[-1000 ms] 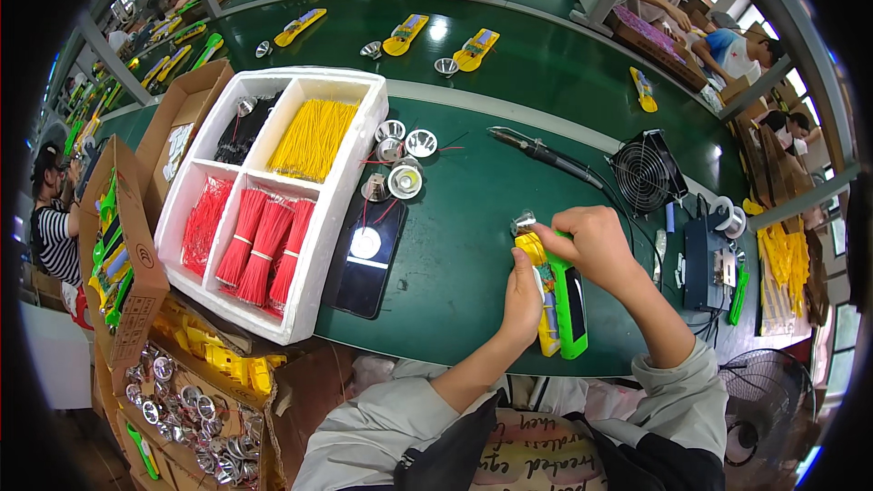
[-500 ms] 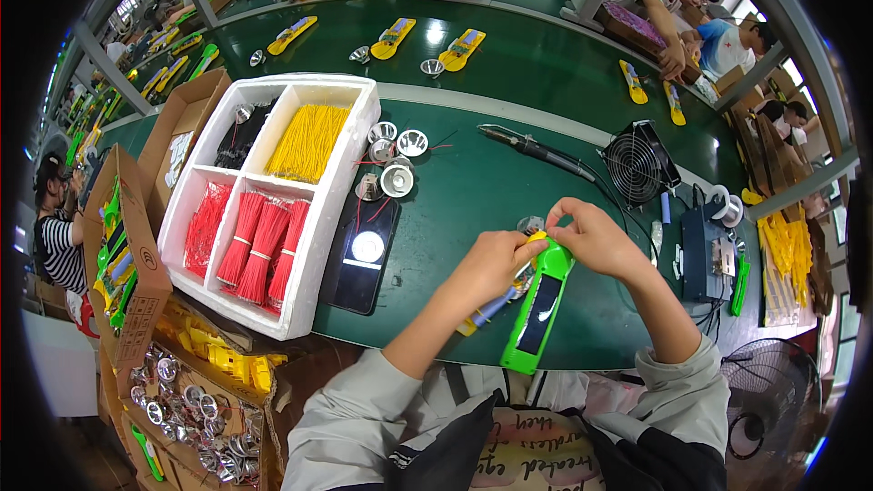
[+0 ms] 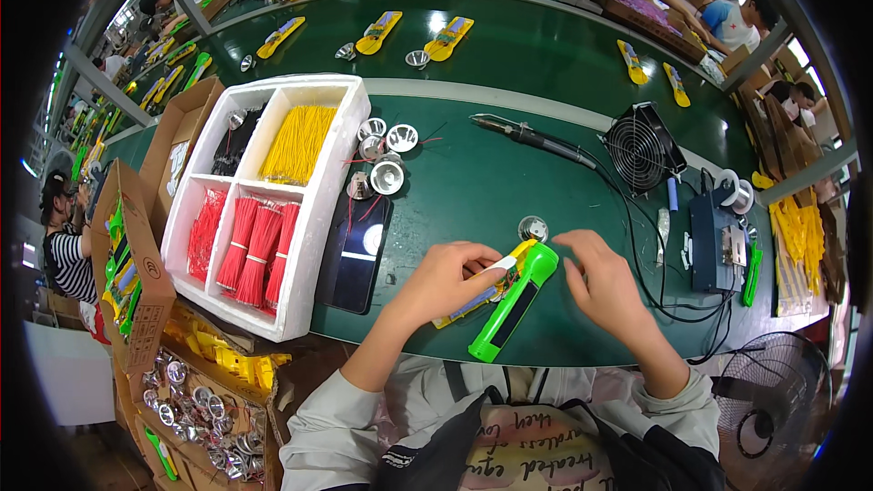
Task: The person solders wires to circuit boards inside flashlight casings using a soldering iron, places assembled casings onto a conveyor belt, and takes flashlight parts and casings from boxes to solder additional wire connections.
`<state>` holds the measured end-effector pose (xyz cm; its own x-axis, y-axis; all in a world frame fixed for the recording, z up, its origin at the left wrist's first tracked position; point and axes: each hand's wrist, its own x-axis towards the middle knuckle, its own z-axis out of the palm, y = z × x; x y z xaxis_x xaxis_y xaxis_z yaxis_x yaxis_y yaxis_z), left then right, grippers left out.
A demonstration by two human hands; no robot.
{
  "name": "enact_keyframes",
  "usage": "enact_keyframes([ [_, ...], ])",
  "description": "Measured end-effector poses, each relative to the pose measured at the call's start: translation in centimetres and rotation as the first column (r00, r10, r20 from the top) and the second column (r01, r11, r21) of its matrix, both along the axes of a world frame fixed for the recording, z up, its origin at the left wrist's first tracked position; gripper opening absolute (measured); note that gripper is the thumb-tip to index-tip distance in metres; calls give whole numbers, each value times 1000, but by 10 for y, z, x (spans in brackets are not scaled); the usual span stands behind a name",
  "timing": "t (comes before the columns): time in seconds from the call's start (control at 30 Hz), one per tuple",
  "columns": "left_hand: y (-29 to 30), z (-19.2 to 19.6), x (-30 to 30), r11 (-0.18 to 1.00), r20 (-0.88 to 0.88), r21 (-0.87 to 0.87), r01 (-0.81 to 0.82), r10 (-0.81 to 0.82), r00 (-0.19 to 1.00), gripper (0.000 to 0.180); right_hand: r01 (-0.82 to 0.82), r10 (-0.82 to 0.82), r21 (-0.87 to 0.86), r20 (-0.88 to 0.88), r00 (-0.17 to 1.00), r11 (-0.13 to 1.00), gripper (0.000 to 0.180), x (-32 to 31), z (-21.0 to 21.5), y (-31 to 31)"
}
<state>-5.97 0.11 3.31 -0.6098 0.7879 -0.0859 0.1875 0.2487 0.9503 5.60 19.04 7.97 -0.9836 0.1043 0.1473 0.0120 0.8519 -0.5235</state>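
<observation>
My left hand (image 3: 452, 280) is closed at the near edge of a yellow flashlight half (image 3: 526, 247), a small whitish piece (image 3: 502, 264) showing by its fingertips. Its palm and curled fingers hide much of that half and the parts in it. A green flashlight casing (image 3: 518, 302) with a black panel lies slanted over the yellow half, its wide head pointing away from me. To the right of the casing my right hand (image 3: 602, 284) is open, fingers apart and holding nothing. A round silver reflector (image 3: 533, 228) sits just beyond the casing's head.
At left stand a white foam tray (image 3: 357, 136) of bundled wires, a phone (image 3: 353, 264) and several reflectors (image 3: 386, 177). A soldering iron (image 3: 532, 138), a small black fan (image 3: 641, 150) and a blue soldering station (image 3: 714, 245) are at right. Flashlight halves (image 3: 450, 39) line the far belt.
My right hand has let go of the green casing and drawn right, its fingers spreading. The casing has shifted slightly left and tilted more. My left hand has moved left and down.
</observation>
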Motion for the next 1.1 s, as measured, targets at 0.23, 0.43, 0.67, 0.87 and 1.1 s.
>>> enact_keyframes([
  [0.23, -1, -5, 4, 1000, -71, 1, -11, 11, 997, 24, -370, 392, 279, -24, 920, 886, 39, -6, -23, 23],
  [0.43, 4, -17, -10, 992, 179, 29, 126, -129, 975, 23, -541, 589, 319, -72, 805, 778, 42, -6, -32, 35],
  [0.67, 8, -12, -39, 865, 63, -75, 496, -492, 868, 28, -610, 611, -35, 6, 792, 791, 41, -15, -8, 33],
  [0.87, -22, 28, -43, 938, 3, 107, 329, -331, 944, 37, -170, 407, -566, 324, 854, 807, 23, -40, -13, 45],
  [1.1, -26, 9, -34, 987, -149, -30, 156, -159, 976, 28, -190, 328, -424, 280, 902, 885, 30, -62, -23, 31],
])
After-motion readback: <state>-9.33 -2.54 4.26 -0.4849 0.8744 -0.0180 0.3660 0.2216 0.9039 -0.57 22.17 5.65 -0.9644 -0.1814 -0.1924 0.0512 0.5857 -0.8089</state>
